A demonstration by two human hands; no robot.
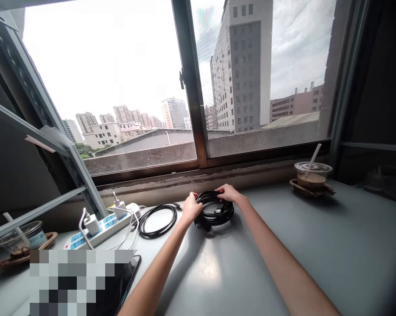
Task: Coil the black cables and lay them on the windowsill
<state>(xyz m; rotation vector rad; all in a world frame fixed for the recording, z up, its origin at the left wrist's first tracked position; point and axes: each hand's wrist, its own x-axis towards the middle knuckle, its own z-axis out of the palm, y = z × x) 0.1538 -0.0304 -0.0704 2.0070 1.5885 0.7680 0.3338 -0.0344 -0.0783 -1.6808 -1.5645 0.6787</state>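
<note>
A thick coil of black cable [217, 217] is held between my two hands near the back of the grey table [316, 245]. On its left side, my left hand [192, 208] is closed with the thumb and fingers round the loops. My right hand [228, 193] grips the upper right part of the coil, its fingertips bent over the strands. Connector ends show inside the coil and at its lower front. To the left lies a thinner black cable loop [156, 220], flat and apart from my hands.
A white power strip [102, 228] with chargers and white cords sits at the left. Beside it are a plastic cup [23, 237] on a brown holder and a dark-edged device [130, 278], partly pixelated. Another drink cup [311, 177] stands back right. Behind are the window and metal frame [86, 175].
</note>
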